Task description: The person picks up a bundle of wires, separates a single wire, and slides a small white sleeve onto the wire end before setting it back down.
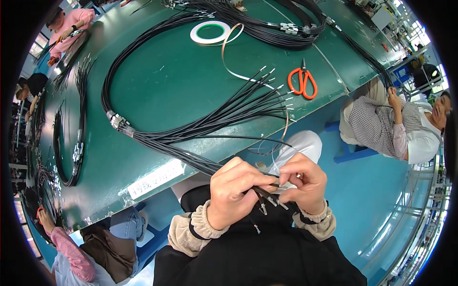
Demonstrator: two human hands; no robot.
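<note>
We've got both hands low in the picture, just off the near edge of the green table (pixel 191 81). Our left hand (pixel 234 190) is curled tight round a bunch of thin black wires (pixel 214 121), fingers wrapped & thumb across the top. Our right hand (pixel 303 183) sits touching the left, thumb & forefinger pinched shut on the wires' near ends. A few small metal tips (pixel 272 202) poke out below, betw. the two hands, over our dark lap.

From our grip the wires run up & left onto the table, pass through a taped band (pixel 118 121), then swing round in a big loop over the tabletop. A 2nd lot of loose ends fans out to the right of the band, w/ silver tips pointing toward the orange scissors (pixel 302 82), which lie near the table's right edge, apart from the wires. A roll of white tape (pixel 210 32) lies further back, a strip trailing off it in a curve. More black cable (pixel 267 24) is piled at the far end, & another coil (pixel 71 143) lies on the left part of the table.

Other ppl sit round about: one in a checked apron (pixel 377 126) at right holding a wire, one in pink (pixel 71 24) far left, one in a striped sleeve (pixel 71 252) lower left.
</note>
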